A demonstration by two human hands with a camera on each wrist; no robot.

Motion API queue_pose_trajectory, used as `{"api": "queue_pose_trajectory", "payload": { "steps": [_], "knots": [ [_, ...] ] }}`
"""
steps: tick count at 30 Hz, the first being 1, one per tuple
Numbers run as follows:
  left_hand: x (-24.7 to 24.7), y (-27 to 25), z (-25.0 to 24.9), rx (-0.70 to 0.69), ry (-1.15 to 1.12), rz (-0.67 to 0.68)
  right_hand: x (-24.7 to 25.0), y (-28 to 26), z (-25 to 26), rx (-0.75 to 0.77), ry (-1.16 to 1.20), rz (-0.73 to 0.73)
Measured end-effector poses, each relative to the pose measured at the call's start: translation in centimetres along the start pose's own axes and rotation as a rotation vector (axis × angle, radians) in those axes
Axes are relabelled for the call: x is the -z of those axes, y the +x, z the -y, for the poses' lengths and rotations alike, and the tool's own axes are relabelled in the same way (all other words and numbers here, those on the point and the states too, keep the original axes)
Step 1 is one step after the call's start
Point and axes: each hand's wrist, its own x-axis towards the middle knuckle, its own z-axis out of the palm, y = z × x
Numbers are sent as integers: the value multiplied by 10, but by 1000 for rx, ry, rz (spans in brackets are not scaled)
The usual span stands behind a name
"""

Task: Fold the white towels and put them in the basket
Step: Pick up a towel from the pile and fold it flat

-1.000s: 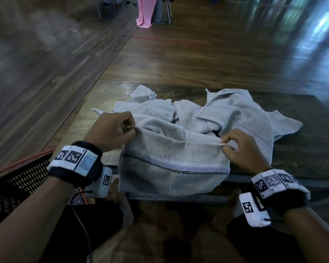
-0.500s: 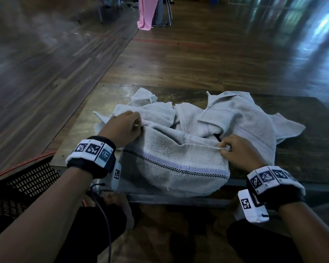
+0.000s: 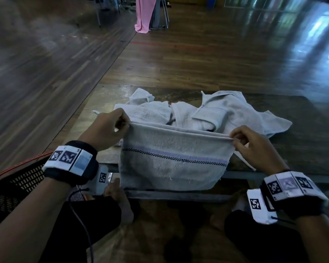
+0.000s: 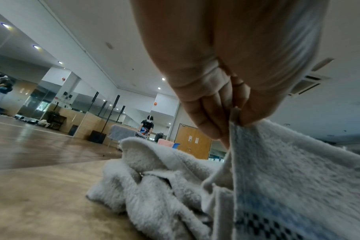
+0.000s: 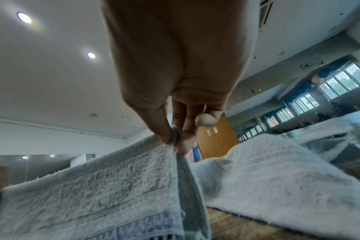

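Observation:
A white towel [image 3: 171, 164] with a blue and black checked stripe hangs stretched between my two hands over the near edge of the low table [image 3: 302, 141]. My left hand [image 3: 110, 128] pinches its top left corner [image 4: 234, 120]. My right hand [image 3: 251, 143] pinches the top right corner [image 5: 175, 138]. The towel looks doubled over, its lower edge hanging below the table edge. Behind it a heap of white towels [image 3: 207, 111] lies crumpled on the table. A black mesh basket [image 3: 13, 186] with an orange rim stands on the floor at my left.
The low wooden table stands on a glossy wooden floor [image 3: 198, 59]. My legs in dark trousers [image 3: 87, 221] sit below the table's near edge. A pink cloth [image 3: 143, 14] hangs on a stand far back. A cable [image 3: 84, 224] runs from my left wrist.
Both hands have lifted the striped towel's top edge off the heap and pulled it taut toward me. The hands have moved further apart, and the towel now hangs flat.

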Motion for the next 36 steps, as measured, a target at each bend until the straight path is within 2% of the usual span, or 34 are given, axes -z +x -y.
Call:
{"api": "queue_pose_trajectory", "payload": {
  "steps": [3, 6, 14, 18, 20, 23, 25, 27, 32, 36],
  "knots": [
    [4, -21, -16, -4, -69, -83, 9, -21, 5, -11, 4, -46],
    [3, -44, -33, 11, -48, -140, 15, -44, 11, -3, -35, -32],
    [18, -82, -60, 58, -6, -48, 37, -88, 25, -55, 61, -85],
    [36, -82, -70, 77, -116, 9, 62, -91, 35, -8, 24, -7],
    [51, -87, -74, 77, -206, 31, 77, -97, 47, 35, -7, -22],
    [52, -80, -68, 120, -312, 176, 83, -101, 45, 39, 6, -75],
    [47, -80, -67, 163, -351, 329, 84, -111, 42, 6, 25, -78],
    [46, -80, -62, 190, -407, 404, 84, -113, 41, 13, 62, -61],
    [52, -86, -54, 252, -543, 376, 84, -107, 48, 12, 101, 27],
    [54, -89, -56, 254, -510, 341, 84, -105, 48, 22, 98, 82]
  ]
}}
